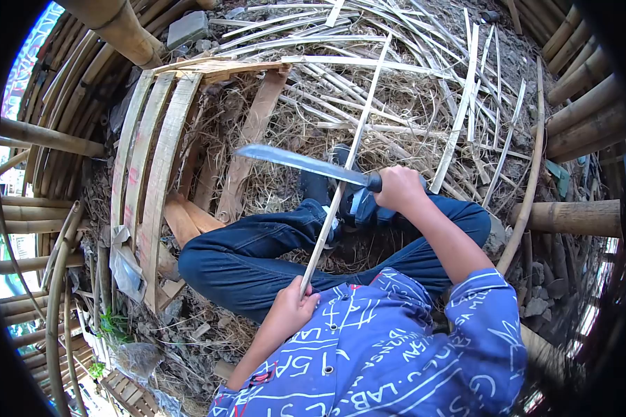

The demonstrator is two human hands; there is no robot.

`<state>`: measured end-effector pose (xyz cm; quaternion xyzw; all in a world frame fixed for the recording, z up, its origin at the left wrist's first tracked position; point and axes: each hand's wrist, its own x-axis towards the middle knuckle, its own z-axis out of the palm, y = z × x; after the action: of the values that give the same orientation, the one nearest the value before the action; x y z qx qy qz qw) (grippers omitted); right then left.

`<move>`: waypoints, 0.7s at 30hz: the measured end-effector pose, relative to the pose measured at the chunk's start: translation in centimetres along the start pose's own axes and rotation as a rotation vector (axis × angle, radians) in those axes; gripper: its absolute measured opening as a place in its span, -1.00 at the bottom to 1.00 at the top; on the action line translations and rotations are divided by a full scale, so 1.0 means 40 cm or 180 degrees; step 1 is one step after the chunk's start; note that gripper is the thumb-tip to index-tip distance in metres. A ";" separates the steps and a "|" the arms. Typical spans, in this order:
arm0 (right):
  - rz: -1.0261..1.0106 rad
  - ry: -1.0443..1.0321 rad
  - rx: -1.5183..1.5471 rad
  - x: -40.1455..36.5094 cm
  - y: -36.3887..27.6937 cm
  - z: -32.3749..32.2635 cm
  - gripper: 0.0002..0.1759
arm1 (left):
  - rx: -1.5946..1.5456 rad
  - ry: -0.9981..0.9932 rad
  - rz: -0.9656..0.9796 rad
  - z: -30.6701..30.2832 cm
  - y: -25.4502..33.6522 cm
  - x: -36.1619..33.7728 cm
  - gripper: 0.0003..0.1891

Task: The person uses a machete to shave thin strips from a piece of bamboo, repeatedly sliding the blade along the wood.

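Note:
My right hand point(400, 189) is closed around the dark handle of a machete, out in front of my crossed legs. Its long blade point(292, 161) points left and overlaps a thin bamboo strip point(358, 135) in this view. Close to my belly, my left hand point(292, 307) grips the near end of that strip. From there the strip slants up and away over my legs, its far end above the scattered slats. Under the blade and my right hand are my feet, partly hidden.
A slatted wooden pallet or crate point(165, 139) stands at my left. Many split bamboo strips point(466, 104) lie ahead and to the right over fibrous shavings point(271, 174). Bamboo poles point(577, 217) wall both sides. A grey block point(188, 29) sits far left, a plastic bag point(126, 271) nearer.

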<state>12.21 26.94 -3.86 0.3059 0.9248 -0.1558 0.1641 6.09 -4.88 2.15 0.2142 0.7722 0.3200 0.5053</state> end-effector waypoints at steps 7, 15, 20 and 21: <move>0.0153 0.0149 0.0029 0.082 0.035 0.007 -0.66 | -0.0024 -0.0017 0.0070 -0.011 0.011 -0.004 -0.77; 0.0431 0.0453 0.0022 0.196 0.097 -0.002 -0.67 | -0.0047 -0.0164 0.0074 -0.027 -0.016 -0.043 -0.75; 0.0671 0.0389 -0.0019 0.237 0.105 -0.026 -0.66 | 0.0031 -0.0178 -0.0162 -0.057 -0.037 -0.074 -0.72; 0.0673 0.0394 -0.0005 0.269 0.141 -0.025 -0.66 | -0.0017 -0.0250 -0.0076 -0.060 -0.066 -0.097 -0.72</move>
<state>7.30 37.19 -8.30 0.4107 0.8958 -0.1177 0.1225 5.40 -9.96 3.45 0.2161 0.7535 0.3074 0.5396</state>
